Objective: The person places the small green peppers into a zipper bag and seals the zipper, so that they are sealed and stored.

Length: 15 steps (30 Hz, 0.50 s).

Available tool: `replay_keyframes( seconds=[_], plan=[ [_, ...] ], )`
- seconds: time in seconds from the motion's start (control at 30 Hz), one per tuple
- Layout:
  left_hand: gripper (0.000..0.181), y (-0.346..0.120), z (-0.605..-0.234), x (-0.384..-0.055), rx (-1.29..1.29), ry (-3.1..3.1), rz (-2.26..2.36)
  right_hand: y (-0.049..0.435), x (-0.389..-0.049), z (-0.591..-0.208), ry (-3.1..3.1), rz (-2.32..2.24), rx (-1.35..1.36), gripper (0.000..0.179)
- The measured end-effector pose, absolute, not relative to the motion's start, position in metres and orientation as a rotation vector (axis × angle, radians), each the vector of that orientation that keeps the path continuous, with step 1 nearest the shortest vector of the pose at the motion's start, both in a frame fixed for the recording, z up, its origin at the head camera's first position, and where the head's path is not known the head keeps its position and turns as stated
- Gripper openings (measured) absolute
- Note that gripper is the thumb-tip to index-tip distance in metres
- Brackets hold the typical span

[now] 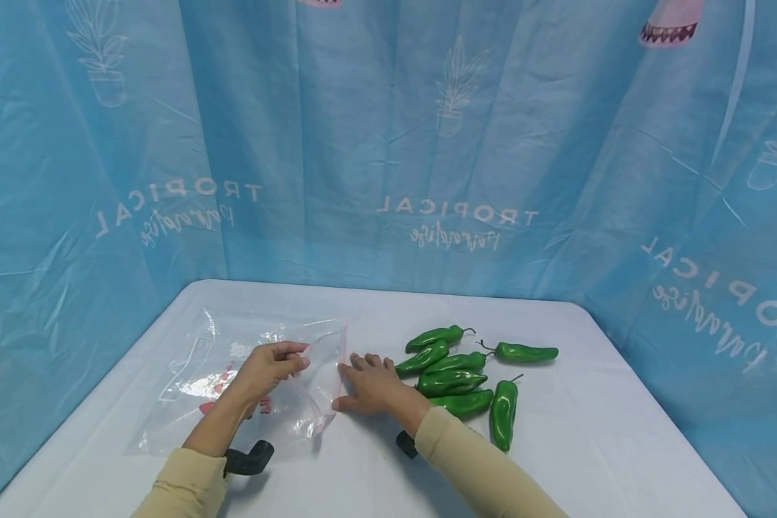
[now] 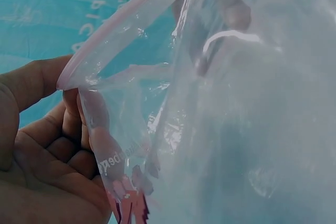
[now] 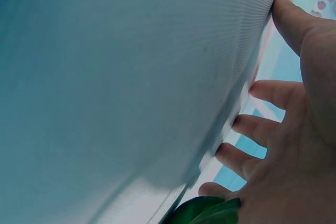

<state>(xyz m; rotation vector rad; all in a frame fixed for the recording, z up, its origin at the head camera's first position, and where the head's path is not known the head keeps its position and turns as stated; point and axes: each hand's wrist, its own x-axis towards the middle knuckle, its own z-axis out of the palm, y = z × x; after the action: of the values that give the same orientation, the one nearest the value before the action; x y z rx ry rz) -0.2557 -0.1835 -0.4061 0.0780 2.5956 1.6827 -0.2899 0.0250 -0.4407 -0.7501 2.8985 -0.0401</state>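
A clear plastic zip bag [image 1: 184, 414] with pink edging and red and white print lies on the left of the table. My left hand [image 1: 265, 378] pinches a raised edge of it between thumb and fingers. In the left wrist view the pink zip strip [image 2: 113, 30] runs up from that pinch, and the bag's mouth gapes. My right hand [image 1: 378, 388] has its fingers spread, palm down, with fingertips on the table at the bag's mouth edge. Several green peppers [image 1: 452, 383] lie to the right of it, one pepper [image 3: 202, 211] close by the little finger.
Two peppers lie a little apart on the right, one a sideways pepper [image 1: 524, 353] and one an upright-lying pepper [image 1: 503, 414]. A white cloth covers the table [image 1: 596, 446]. Blue printed curtains [image 1: 337, 144] hang behind and at both sides.
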Motion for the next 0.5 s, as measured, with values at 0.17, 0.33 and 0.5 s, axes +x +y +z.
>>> replay_keyframes(
  seconds=[0.17,0.33,0.5],
  plan=[
    [0.044,-0.1849,-0.4044,-0.2539,0.041,2.611,1.679,0.0255,-0.2909,-0.4421,2.898,-0.035,-0.754,0.074],
    [0.044,-0.1868,-0.4046,-0.2536,0.039,2.616,1.702,0.0267,-0.2906,-0.4411,2.882,-0.05,-0.759,0.073],
    [0.042,-0.1878,-0.4031,-0.2531,-0.012,2.614,1.713,0.0276,-0.2904,-0.4398,2.868,-0.07,-0.764,0.073]
  ],
)
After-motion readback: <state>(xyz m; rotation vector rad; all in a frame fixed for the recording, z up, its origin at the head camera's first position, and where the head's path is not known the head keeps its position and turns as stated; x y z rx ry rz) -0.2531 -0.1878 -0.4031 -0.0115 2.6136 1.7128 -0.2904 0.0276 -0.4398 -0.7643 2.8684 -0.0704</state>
